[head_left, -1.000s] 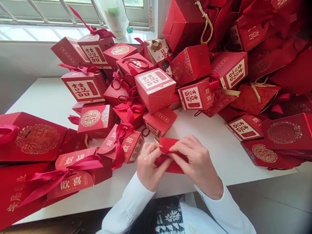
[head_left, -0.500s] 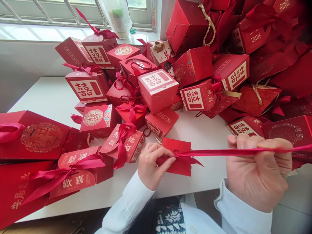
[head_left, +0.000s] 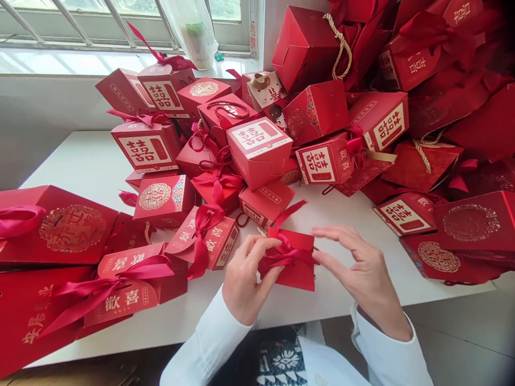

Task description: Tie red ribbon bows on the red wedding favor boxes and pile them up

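A small red box stands near the table's front edge, with a crimson ribbon looped at its top. My left hand is at the box's left side, its thumb and index finger around the left loops of the ribbon. On the right, my right hand has its thumb and index finger apart beside the box's right edge, with nothing seen between them. One ribbon end points up and to the right above the box.
Many red gift boxes are heaped behind the hands on the white table. Larger red boxes stand at the left. A plastic-wrapped cup sits on the window sill.
My right hand has let go of the long taut ribbon and moved left to the box, its fingers now apart. The ribbon now lies in loose loops at my left fingers.
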A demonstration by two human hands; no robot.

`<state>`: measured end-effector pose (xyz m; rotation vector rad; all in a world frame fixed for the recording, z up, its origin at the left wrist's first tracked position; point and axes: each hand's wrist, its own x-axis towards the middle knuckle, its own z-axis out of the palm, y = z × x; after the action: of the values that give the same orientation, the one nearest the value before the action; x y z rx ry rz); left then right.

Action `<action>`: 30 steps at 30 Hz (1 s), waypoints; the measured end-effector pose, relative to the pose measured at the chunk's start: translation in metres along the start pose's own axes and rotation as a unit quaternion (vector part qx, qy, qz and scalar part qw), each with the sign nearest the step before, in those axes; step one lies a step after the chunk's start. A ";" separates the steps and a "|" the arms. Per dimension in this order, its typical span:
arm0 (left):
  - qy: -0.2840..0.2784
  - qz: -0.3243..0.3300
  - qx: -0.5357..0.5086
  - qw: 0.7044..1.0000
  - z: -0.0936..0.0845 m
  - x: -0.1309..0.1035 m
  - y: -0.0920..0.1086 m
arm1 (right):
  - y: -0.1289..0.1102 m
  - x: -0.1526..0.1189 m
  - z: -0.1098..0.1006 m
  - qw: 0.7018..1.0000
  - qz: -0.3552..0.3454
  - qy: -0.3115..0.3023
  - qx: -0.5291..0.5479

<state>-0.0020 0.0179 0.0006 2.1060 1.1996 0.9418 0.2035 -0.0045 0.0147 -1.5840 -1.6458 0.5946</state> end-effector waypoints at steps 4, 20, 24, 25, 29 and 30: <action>-0.028 0.011 0.022 0.999 -0.003 0.000 -0.002 | -0.005 -0.007 0.002 0.995 -0.053 -0.046 -0.073; 0.028 0.061 0.036 0.997 -0.007 0.002 -0.004 | 0.016 -0.034 -0.070 0.937 -0.120 -0.208 0.253; 0.044 0.065 0.057 0.995 -0.006 0.008 -0.007 | 0.042 -0.039 -0.082 0.995 0.099 -0.019 0.014; 0.043 0.068 0.066 0.995 -0.006 0.011 -0.008 | 0.047 -0.038 -0.083 0.984 0.151 0.017 -0.089; 0.025 0.112 0.142 0.983 -0.004 0.023 -0.008 | 0.040 -0.031 -0.066 0.960 0.116 0.092 -0.239; 0.014 0.130 0.166 0.977 -0.003 0.026 -0.008 | 0.033 -0.028 -0.057 0.972 0.063 0.089 -0.210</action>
<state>0.0006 0.0443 0.0049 2.5721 1.1797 0.9356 0.2664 -0.0374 0.0180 -1.9933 -1.6131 0.1595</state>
